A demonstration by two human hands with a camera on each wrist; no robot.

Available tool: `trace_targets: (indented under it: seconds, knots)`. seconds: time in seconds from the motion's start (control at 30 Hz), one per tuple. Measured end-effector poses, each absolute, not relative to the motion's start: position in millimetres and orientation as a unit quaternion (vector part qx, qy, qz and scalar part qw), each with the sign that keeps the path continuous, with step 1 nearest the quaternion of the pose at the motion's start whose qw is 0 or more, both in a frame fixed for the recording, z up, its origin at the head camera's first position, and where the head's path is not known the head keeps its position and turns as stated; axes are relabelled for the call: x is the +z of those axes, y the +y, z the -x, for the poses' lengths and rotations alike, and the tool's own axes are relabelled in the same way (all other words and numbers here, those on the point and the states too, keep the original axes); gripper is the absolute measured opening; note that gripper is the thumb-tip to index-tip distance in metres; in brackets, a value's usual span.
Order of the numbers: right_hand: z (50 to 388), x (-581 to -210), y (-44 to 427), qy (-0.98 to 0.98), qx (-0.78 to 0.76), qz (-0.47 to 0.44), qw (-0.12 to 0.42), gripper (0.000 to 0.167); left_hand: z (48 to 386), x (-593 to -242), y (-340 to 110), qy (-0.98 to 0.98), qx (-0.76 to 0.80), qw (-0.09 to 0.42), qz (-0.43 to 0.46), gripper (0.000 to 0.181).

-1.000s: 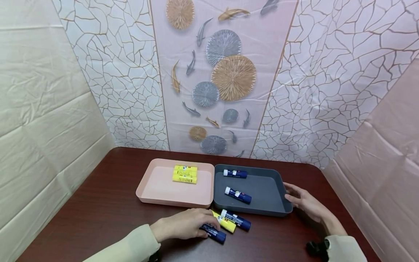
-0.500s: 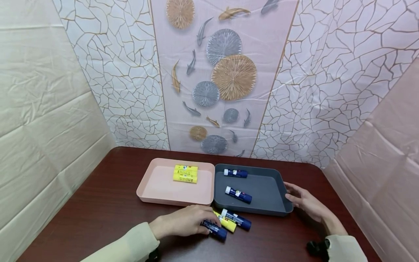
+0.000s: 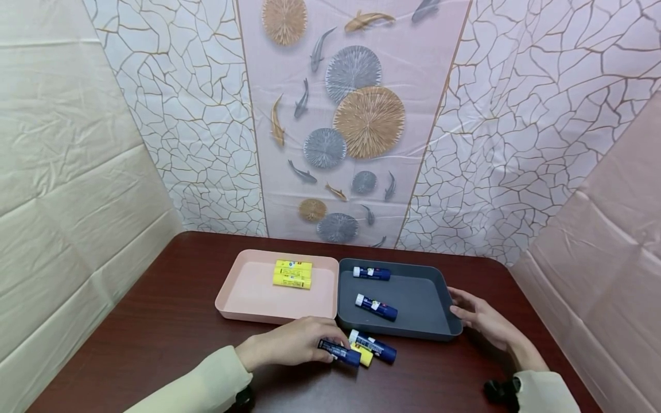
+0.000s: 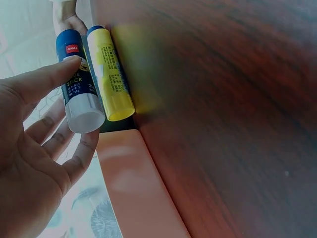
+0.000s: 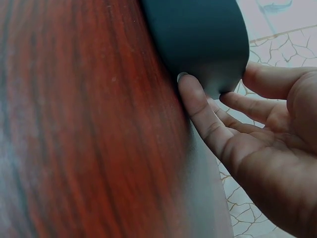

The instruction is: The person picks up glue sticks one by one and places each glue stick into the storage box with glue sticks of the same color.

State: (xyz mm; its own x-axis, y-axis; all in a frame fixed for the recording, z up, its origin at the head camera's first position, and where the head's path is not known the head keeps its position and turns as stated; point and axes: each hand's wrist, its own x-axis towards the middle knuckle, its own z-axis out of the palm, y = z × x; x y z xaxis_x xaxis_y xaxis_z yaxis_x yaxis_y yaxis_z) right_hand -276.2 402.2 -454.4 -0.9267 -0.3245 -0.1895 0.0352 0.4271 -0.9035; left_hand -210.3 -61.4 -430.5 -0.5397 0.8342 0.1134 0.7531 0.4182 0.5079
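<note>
In the head view my left hand (image 3: 296, 342) grips a blue glue stick (image 3: 338, 352) with a white end, tilted just above the table. In the left wrist view the thumb lies across the label of that glue stick (image 4: 77, 84), with fingers behind it. Right beside it is a yellow glue stick (image 3: 364, 355), partly covered by the held one. Another blue glue stick (image 3: 379, 349) lies against the yellow one. My right hand (image 3: 488, 324) touches the outer right end of the dark grey tray (image 3: 420, 331); its fingers rest against the wall without curling round it.
A pink tray (image 3: 248, 312) adjoins the grey tray on the left and holds several yellow glue sticks (image 3: 292, 274) in a row. Two blue glue sticks (image 3: 376, 307) lie apart inside the grey tray. Fabric walls (image 3: 516, 143) enclose the dark wooden table (image 3: 139, 338).
My left hand has risen slightly and shifted away from me, lifting the blue glue stick, which now covers more of the yellow one. The right hand stays at the grey tray.
</note>
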Motion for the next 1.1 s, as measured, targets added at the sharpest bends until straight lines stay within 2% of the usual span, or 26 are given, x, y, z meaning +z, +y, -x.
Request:
trace_targets:
  seconds: [0.53,1.1]
  knots:
    - [274.7,-451.9,400.9,0.833,-0.520,0.087,0.169,0.073,220.7,-420.4,-56.8,0.842,0.305,0.102,-0.433,0.031]
    - [274.2,-449.9,401.4,0.831,-0.523,0.085,0.170,0.072,249.0,-396.1,-34.9,0.840,0.334,0.084,-0.419,0.034]
